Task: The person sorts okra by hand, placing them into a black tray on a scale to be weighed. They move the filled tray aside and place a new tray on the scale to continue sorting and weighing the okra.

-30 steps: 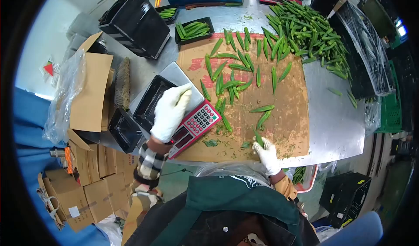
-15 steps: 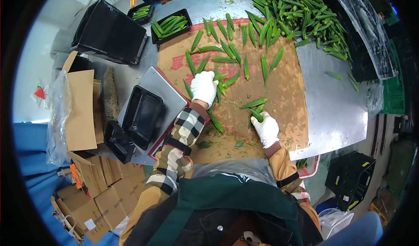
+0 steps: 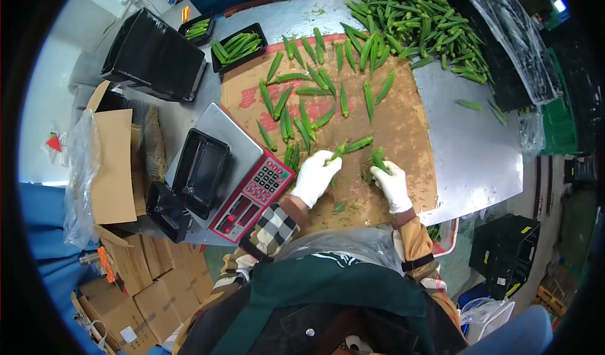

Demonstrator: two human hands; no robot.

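Though half under fingers (image 3: 383,171), okra pods (image 3: 378,158).

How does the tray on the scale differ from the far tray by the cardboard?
The scale tray is empty; the far tray holds okra. The first rests on the scale, the far one on the metal table. Both are black and rectangular.

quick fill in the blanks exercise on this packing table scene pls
1. The left hand and right hand are both gloved in ____.
2. Each hand grips a green pod of ____.
3. The black tray stands on a scale whose keypad panel is ____.
4. The loose pods lie on a brown sheet of ____.

Missing words: white; okra; red; cardboard
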